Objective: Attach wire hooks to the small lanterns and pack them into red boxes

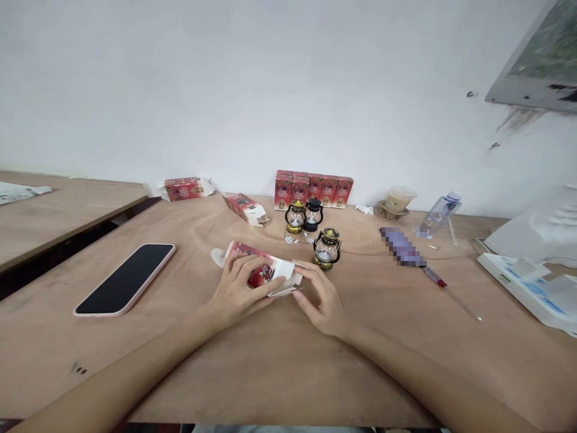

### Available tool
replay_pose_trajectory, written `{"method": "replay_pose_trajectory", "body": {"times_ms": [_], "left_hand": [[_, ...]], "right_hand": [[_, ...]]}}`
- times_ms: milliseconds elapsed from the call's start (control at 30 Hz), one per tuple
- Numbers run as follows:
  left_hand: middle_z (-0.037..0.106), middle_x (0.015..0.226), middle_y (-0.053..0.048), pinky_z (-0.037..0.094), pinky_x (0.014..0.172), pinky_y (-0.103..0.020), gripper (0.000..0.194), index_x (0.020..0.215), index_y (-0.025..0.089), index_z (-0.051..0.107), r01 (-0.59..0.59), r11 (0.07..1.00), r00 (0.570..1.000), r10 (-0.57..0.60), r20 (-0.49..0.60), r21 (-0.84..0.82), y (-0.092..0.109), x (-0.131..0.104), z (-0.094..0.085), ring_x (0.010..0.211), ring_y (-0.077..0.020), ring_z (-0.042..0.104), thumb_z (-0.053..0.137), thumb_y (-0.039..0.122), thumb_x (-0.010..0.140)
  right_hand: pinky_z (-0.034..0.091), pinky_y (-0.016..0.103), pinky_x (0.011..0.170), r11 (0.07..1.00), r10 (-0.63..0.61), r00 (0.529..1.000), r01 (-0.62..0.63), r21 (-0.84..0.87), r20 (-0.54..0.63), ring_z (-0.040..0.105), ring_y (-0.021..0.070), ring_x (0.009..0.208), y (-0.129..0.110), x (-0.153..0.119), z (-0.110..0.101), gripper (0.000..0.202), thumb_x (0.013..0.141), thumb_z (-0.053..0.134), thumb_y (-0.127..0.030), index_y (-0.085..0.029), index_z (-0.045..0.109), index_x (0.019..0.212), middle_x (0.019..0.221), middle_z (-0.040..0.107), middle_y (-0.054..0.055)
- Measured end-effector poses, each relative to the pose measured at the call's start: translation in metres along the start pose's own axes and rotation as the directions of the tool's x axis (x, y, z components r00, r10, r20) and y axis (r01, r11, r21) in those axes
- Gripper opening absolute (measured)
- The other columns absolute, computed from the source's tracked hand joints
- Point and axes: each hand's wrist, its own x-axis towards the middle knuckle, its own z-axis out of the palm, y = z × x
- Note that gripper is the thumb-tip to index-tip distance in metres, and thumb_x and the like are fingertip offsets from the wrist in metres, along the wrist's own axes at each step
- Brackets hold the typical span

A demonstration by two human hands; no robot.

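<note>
A small red printed cardboard box [260, 276] lies on its side in front of me, white flaps standing out at both ends. My left hand [238, 287] is closed over its long side, fingers across the printed face. At the box's right end, my right hand [325, 304] has thumb and fingers closed around the white end flaps. Just beyond that hand stands a bronze-coloured miniature lantern [327, 248]. Behind it, a gold-and-black lantern [296, 217] and a black lantern [314, 215] stand side by side. The inside of the box is hidden.
Several upright red boxes [331, 191] stand against the wall. Two opened boxes lie back left, one [246, 208] nearer. A phone [126, 279] lies left. To the right are a screwdriver [453, 294], a drink cup [400, 198], a plastic bottle [439, 214] and a power strip [527, 288].
</note>
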Motion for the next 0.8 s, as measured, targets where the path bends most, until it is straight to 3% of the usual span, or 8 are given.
{"method": "replay_pose_trajectory", "body": {"times_ms": [200, 367, 567, 800], "left_hand": [[0.055, 0.104, -0.005, 0.041, 0.091, -0.044, 0.017, 0.094, 0.029, 0.061, 0.004, 1.000, 0.998, -0.005, -0.062, -0.020, 0.004, -0.001, 0.001, 0.103, -0.0222, 0.054, 0.066, 0.028, 0.077], [0.052, 0.116, -0.008, 0.036, 0.098, -0.050, 0.010, 0.088, 0.025, 0.059, 0.005, 0.995, 0.999, -0.002, 0.035, -0.102, 0.006, 0.007, -0.003, 0.117, -0.0256, 0.048, 0.063, 0.026, 0.079], [0.052, 0.108, -0.012, 0.035, 0.096, -0.054, 0.034, 0.115, 0.027, 0.056, 0.007, 0.997, 0.993, 0.002, 0.116, -0.078, 0.007, 0.008, -0.004, 0.106, -0.0257, 0.050, 0.060, 0.025, 0.081], [0.049, 0.102, -0.009, 0.036, 0.098, -0.054, 0.038, 0.120, 0.028, 0.053, 0.089, 0.993, 0.983, -0.075, 0.169, -0.077, 0.010, 0.005, -0.001, 0.102, -0.0227, 0.048, 0.055, 0.021, 0.082]], "right_hand": [[0.045, 0.036, 0.098, 1.000, 0.002, 0.999, -0.001, 0.023, -0.045, 0.055, 0.0190, 0.116, 0.001, -0.001, 0.000, 0.030, 0.091, 0.044, -0.017, -0.021, 0.053, 0.119, 0.121, 0.059, 0.012], [0.046, 0.036, 0.097, 0.999, 0.010, 0.999, -0.009, 0.049, -0.034, 0.057, 0.0191, 0.113, -0.001, 0.001, -0.001, 0.029, 0.090, 0.043, -0.015, -0.021, 0.054, 0.115, 0.120, 0.060, 0.012], [0.045, 0.037, 0.097, 0.998, 0.037, 0.999, -0.037, 0.059, 0.006, 0.055, 0.0198, 0.114, -0.003, 0.002, -0.003, 0.028, 0.090, 0.041, -0.017, -0.021, 0.053, 0.115, 0.121, 0.059, 0.013], [0.044, 0.036, 0.100, 0.990, 0.102, 0.994, -0.105, 0.099, 0.037, 0.052, 0.0191, 0.119, 0.000, 0.002, -0.001, 0.027, 0.093, 0.038, -0.021, -0.021, 0.054, 0.115, 0.127, 0.055, 0.012]]}}
